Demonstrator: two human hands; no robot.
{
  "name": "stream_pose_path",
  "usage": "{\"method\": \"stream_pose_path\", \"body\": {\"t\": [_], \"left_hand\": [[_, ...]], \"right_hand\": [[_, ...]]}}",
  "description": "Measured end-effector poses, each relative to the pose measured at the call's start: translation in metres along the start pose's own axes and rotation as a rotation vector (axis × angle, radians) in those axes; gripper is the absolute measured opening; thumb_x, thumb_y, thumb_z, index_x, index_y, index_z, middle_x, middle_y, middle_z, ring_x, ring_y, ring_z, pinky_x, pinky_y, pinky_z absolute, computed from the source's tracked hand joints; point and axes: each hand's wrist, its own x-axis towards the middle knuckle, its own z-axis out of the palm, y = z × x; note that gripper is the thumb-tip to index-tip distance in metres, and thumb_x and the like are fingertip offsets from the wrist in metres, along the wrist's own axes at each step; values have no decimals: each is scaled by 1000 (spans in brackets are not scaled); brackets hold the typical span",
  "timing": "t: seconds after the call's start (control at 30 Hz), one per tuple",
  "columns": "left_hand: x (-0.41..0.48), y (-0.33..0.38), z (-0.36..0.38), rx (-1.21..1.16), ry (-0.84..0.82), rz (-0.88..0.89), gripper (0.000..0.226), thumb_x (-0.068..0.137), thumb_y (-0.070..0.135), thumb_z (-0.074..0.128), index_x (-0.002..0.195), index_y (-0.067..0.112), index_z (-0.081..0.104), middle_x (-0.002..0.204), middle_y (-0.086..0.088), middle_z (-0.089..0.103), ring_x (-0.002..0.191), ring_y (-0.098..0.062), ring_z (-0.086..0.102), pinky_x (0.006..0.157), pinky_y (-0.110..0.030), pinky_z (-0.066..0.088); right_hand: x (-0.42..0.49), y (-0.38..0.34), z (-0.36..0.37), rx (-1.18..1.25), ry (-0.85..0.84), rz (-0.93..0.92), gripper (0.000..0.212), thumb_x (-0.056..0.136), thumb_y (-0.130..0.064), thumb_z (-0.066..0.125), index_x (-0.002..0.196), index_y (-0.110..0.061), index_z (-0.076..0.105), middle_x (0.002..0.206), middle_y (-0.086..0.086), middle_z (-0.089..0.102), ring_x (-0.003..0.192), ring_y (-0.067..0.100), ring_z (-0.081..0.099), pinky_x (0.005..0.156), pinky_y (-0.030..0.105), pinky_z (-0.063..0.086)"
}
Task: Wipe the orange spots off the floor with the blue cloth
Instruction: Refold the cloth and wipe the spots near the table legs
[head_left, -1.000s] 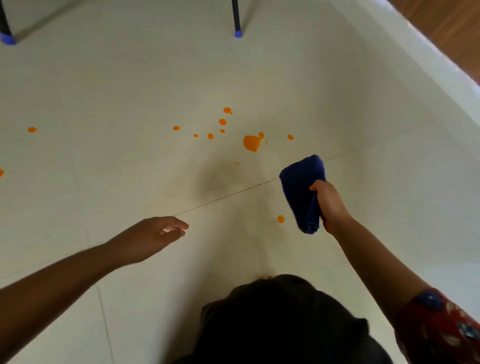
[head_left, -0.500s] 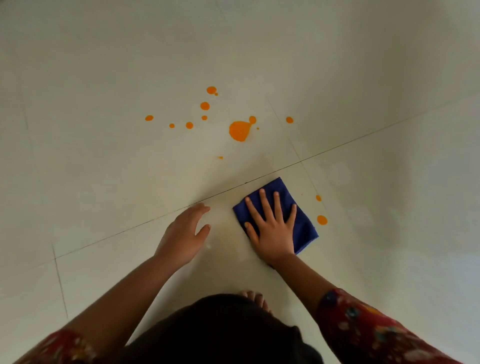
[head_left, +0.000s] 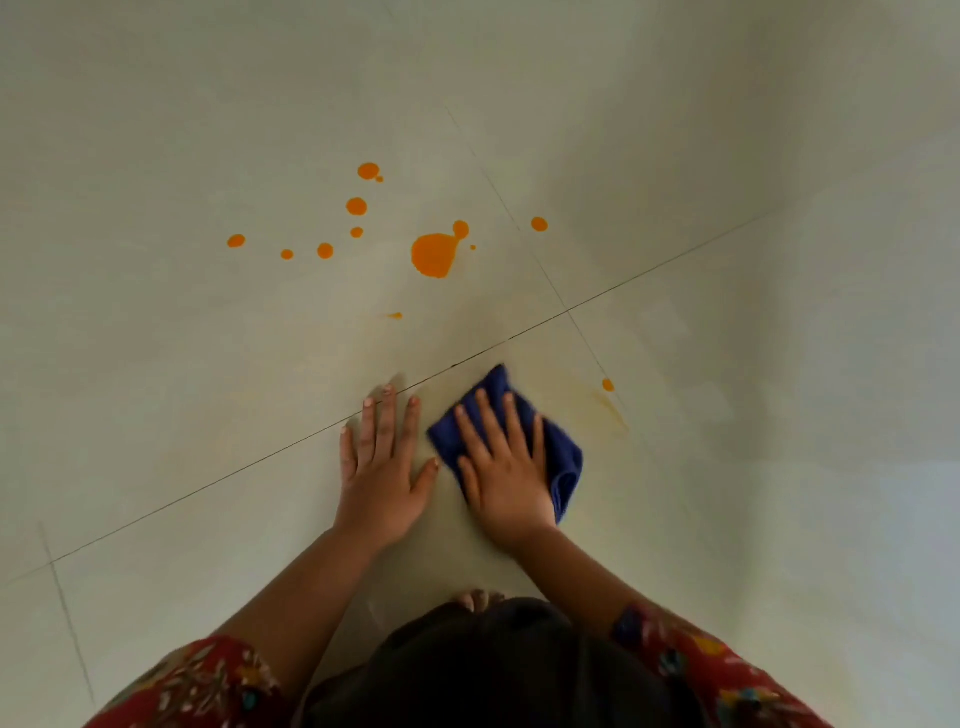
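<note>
Right of the cloth (head_left: 563, 457), your wipe has left a faint smear (head_left: 612, 415); spots (head_left: 434, 254) beyond remain. Right hand (head_left: 506, 467) presses it, left hand (head_left: 382, 467) beside it, both flat, grasping nothing.

Pale tiled floor (head_left: 156, 130) here, cut up by thin dark seams. The long grout line (head_left: 208, 486) runs diagonally from the lower left up toward the right. The second grout line (head_left: 498, 195) crosses it, coming from the top and heading down to the right. The third grout line (head_left: 67, 613) is a short one tucked way down in the lower left corner. Along the bottom edge there's the person's red flowery left sleeve (head_left: 197, 686) and right sleeve (head_left: 717, 670), with a dark garment (head_left: 493, 670) between them, can't tell what exactly. A few bare toes (head_left: 480, 600) peek out just above it.
</note>
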Motion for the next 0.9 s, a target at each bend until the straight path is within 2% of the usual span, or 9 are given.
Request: {"method": "stream_pose_path", "body": {"t": [0.1, 0.3, 0.4, 0.47, 0.53, 0.63, 0.7, 0.77, 0.9], "left_hand": [[1, 1, -2, 0, -15, 4, 78, 84, 60, 11, 150, 28, -15, 156, 0, -29, 142, -19, -29, 115, -44, -14], [0, 0, 1, -7, -11, -7, 78, 84, 60, 12, 149, 29, -17, 155, 2, -32, 142, -18, -30, 115, -43, -15], [1, -1, 2, -3, 15, 0, 75, 87, 59, 12, 151, 28, -12, 157, 0, -25, 144, -21, -23, 117, -45, -8], [0, -2, 1, -16, 39, 5, 71, 89, 56, 12, 152, 27, -4, 160, -1, -16, 147, -22, -14, 119, -47, -2], [-2, -4, 2, -14, 52, 19, 69, 91, 55, 12, 153, 28, -1, 160, -1, -13, 147, -22, -11, 119, -47, 0], [-1, -4, 3, -1, 62, 28, 69, 91, 56, 13, 153, 28, -2, 160, -1, -14, 147, -21, -13, 118, -45, -3], [-2, -4, 4, 4, 72, 13, 69, 92, 55, 14, 153, 27, -1, 161, -2, -12, 147, -21, -13, 118, -45, -3], [-2, -2, 4, 11, 76, -3, 69, 92, 55, 14, 153, 27, 0, 161, -3, -10, 147, -21, -11, 119, -45, -2], [-2, 2, 0, 0, 101, -18, 66, 93, 51, 22, 153, 25, 14, 161, -4, 5, 148, -25, 6, 118, -47, 11]], "right_hand": [[-64, 36, 2, 0, 2, -71, 55, 102, -42, 22, 154, -25, 21, 163, -2, 11, 150, 26, 4, 115, 52, 13], [19, 107, -38, 21, 119, 581, 62, 96, -45, 17, 155, -26, 11, 163, -1, 2, 150, 26, -3, 119, 52, 2], [64, 63, -35, 26, 72, 367, 60, 98, -43, 21, 155, -26, 11, 163, -2, 3, 150, 27, -4, 119, 51, -3], [40, 32, -21, 2, 4, 77, 58, 100, -42, 24, 155, -29, 11, 163, -4, 3, 150, 27, -6, 119, 54, -1], [-7, 36, -12, -10, -50, -71, 57, 101, -45, 25, 154, -33, 10, 163, -8, 2, 150, 25, -8, 118, 57, 3], [-30, 93, -26, -32, 5, 177, 57, 97, -51, 25, 152, -39, 17, 162, -11, 8, 150, 25, -3, 116, 60, 7], [-2, 120, -41, -34, 25, 486, 59, 96, -53, 18, 152, -41, 7, 163, -11, 1, 150, 25, -8, 117, 59, 2], [44, 117, -49, 9, 54, 623, 58, 98, -51, 17, 152, -42, -1, 163, -11, -7, 149, 27, -14, 116, 60, -2], [80, 53, -38, -10, 19, 261, 57, 100, -48, 21, 153, -37, 4, 163, -10, -4, 149, 28, -13, 116, 61, -4]]}}
